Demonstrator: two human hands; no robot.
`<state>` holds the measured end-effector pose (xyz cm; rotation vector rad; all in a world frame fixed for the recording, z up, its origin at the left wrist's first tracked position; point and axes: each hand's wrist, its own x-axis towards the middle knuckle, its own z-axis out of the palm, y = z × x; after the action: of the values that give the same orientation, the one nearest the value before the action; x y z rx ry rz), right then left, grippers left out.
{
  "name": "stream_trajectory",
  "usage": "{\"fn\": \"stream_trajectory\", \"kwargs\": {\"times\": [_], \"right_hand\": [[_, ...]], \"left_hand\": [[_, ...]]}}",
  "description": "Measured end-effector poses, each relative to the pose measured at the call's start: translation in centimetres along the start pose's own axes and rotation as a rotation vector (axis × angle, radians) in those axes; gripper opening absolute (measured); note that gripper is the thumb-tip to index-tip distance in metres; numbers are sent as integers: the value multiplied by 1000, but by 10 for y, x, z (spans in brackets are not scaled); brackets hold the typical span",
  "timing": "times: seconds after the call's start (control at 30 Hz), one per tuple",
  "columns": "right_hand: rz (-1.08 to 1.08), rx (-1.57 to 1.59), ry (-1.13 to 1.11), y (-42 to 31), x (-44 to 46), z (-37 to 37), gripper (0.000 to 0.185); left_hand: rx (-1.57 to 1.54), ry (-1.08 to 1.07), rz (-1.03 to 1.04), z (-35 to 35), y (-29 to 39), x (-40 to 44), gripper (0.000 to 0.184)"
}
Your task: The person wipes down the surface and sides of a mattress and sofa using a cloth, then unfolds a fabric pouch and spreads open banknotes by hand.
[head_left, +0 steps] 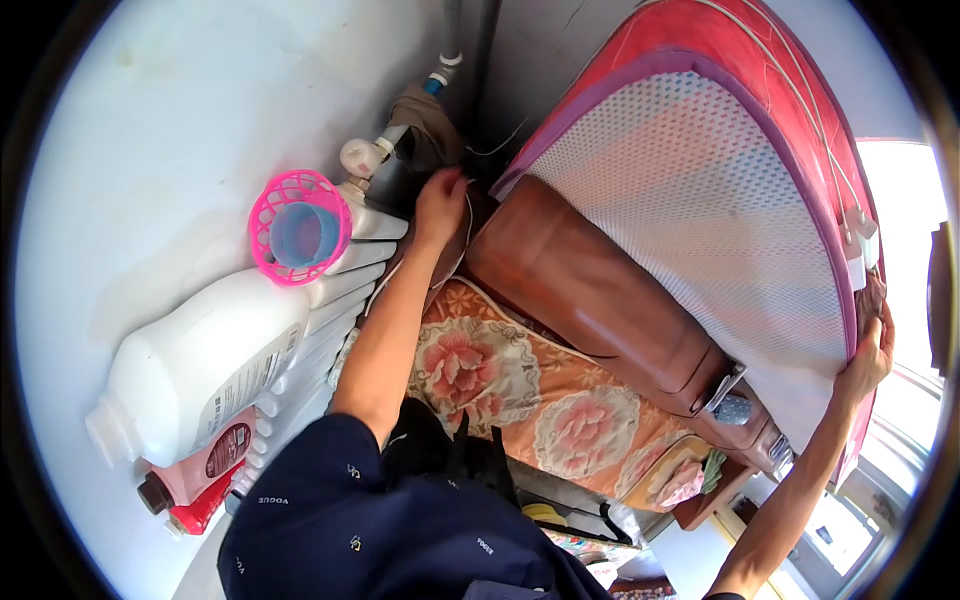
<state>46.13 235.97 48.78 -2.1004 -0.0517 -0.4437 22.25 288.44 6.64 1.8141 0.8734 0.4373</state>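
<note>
A large pad (700, 190), faced in white mesh with purple edging and a red border, stands tilted on the right. My right hand (872, 345) grips its right edge near a white plug (860, 245) with a cord. My left hand (440, 205) is closed in the far corner, beside a thin white cord and dark brown material; its fingertips are partly hidden and what they hold is unclear. A long brown leather bag (590, 285) with metal buckles lies between my arms, against the pad.
White radiator (345, 275) on the left carries a pink basket (297, 177) with a blue cup, a large white jug (215, 350) and pink bottles (205, 465). Below the bag is a floral cover (500, 375). Pipes (450, 50) rise in the corner; a bright window is at right.
</note>
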Motion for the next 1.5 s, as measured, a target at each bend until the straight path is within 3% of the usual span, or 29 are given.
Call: {"fn": "stream_trajectory", "kwargs": {"times": [0.03,0.07,0.1,0.13,0.17,0.23,0.3,0.37,0.43,0.5,0.63,0.77,0.9,0.97,1.0,1.1,1.13,1.17,1.2,1.27,1.3,1.33,1.4,1.43,1.5], "right_hand": [[-10,5,-11,1,0,1,35],[-4,-4,-6,5,3,-2,34],[-7,-1,11,2,0,3,34],[-39,-12,-17,-4,-7,9,32],[-82,-25,-24,-11,-9,11,31],[-126,126,-31,4,-1,11,31],[-204,16,13,6,0,12,30],[-196,-171,75,-20,-14,23,30],[-224,11,88,-6,-9,25,28],[-238,-157,160,-16,-14,28,29],[-223,-236,166,-30,-18,33,30],[-159,-258,22,-42,-22,30,25],[-153,-229,-83,-43,-23,19,26],[-214,-264,-160,-43,-20,-4,26],[-178,-299,-321,-47,-16,-27,27],[-323,-513,-234,19,6,-93,13],[-292,-592,-258,32,9,-138,26],[-275,-767,-217,71,28,-171,40],[-235,-672,-138,99,31,-221,47],[-35,-818,64,170,45,-313,49],[198,-731,101,185,46,-355,46],[291,-325,133,242,73,-386,45],[417,-564,70,220,73,-395,30],[63,-805,88,221,75,-372,20],[-154,-560,-175,158,38,-320,26]], "left_hand": [[107,-94,-183,-17,3,-34,27],[201,-134,-34,-21,-34,-66,26],[49,-101,-144,-26,-34,-103,25],[171,-182,-190,-34,-44,-131,26],[187,-227,-110,-36,-77,-159,31],[139,-313,-210,-43,-97,-204,27],[285,-453,-246,-58,-66,-229,27],[115,-447,-146,-53,-72,-250,27],[66,-519,-124,-48,-38,-253,29],[-47,-561,-121,-30,-7,-251,28],[-270,-660,62,0,135,-236,26],[-374,-610,458,37,296,-243,21],[-364,-283,960,90,441,-245,21],[-317,-149,1111,127,494,-237,17],[-254,-137,1131,143,513,-228,18],[48,-57,1029,189,524,-199,29],[230,-4,1043,192,528,-206,36],[220,-10,1047,195,532,-211,36],[281,2,1046,196,535,-213,36],[366,9,1064,198,532,-209,37],[389,8,1084,199,530,-205,38],[370,35,1101,199,530,-210,35],[371,105,1198,203,525,-202,34],[373,165,1293,206,522,-198,34],[355,179,1306,209,520,-197,33]]}}
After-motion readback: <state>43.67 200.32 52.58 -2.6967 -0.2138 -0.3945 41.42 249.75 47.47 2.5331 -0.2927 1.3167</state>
